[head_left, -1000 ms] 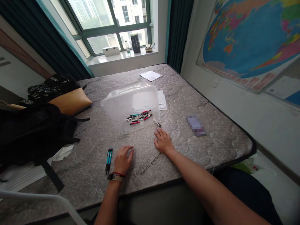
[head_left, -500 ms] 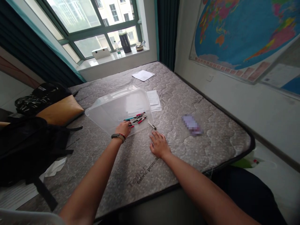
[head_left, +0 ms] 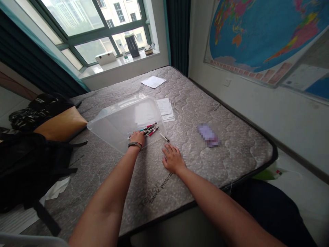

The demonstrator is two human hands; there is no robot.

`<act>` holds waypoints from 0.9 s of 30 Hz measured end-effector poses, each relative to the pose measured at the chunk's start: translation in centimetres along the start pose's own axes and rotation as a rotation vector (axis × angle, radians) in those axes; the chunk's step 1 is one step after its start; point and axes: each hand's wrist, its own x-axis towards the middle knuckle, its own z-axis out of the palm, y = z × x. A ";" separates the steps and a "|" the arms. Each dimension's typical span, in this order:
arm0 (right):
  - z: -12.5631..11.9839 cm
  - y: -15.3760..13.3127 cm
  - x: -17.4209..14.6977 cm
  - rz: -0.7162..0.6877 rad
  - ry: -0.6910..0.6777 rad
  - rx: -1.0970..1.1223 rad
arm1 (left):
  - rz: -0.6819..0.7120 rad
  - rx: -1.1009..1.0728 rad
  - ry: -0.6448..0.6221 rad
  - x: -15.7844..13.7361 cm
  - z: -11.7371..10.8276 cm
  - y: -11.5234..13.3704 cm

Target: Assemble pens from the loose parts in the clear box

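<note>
My left hand [head_left: 137, 138] is over the near edge of a translucent plastic lid or shallow bin [head_left: 110, 120], its fingers curled down at a pile of pens [head_left: 150, 129]. A light pen end [head_left: 129, 138] juts out to the left of that hand, apparently from under its fingers, which partly hide it. Black, red, teal and white show among the several pens. My right hand [head_left: 174, 159] lies flat on the mattress [head_left: 218, 168], fingers spread and holding nothing. Just beyond its fingertips a white pen with a black end [head_left: 164, 137] lies across the plastic's edge.
Papers [head_left: 167, 109] lie beside the plastic, with a white sheet [head_left: 153, 81] farther back. To the right is a blurred purple item [head_left: 208, 135]. A black backpack [head_left: 33, 164] and a tan pouch [head_left: 63, 123] sit on the left. A window sill [head_left: 102, 67] runs behind the mattress.
My left hand has shifted slightly right and forward, covering more of the pens' left end. My right hand stays in place on the mattress. The view has swung slightly.
</note>
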 end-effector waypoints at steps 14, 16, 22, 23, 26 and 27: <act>0.2 0.1 0.0 -0.004 0.004 0.007 | -0.086 -0.076 -0.051 1.1 0.8 -1.8; 0.2 0.1 0.0 0.000 -0.002 0.004 | -0.087 -0.082 -0.058 1.1 0.8 -2.0; 0.0 0.0 0.0 0.000 -0.012 -0.004 | -0.067 -0.102 -0.048 1.6 0.5 -2.0; 0.0 0.0 0.1 0.000 -0.010 -0.003 | -0.063 -0.107 -0.043 1.8 0.5 -1.9; 0.0 0.0 0.1 0.002 -0.004 0.003 | -0.034 -0.129 -0.024 2.4 0.6 -1.4; 0.0 0.0 0.0 0.002 -0.002 0.006 | -0.018 -0.135 -0.018 2.5 0.6 -1.1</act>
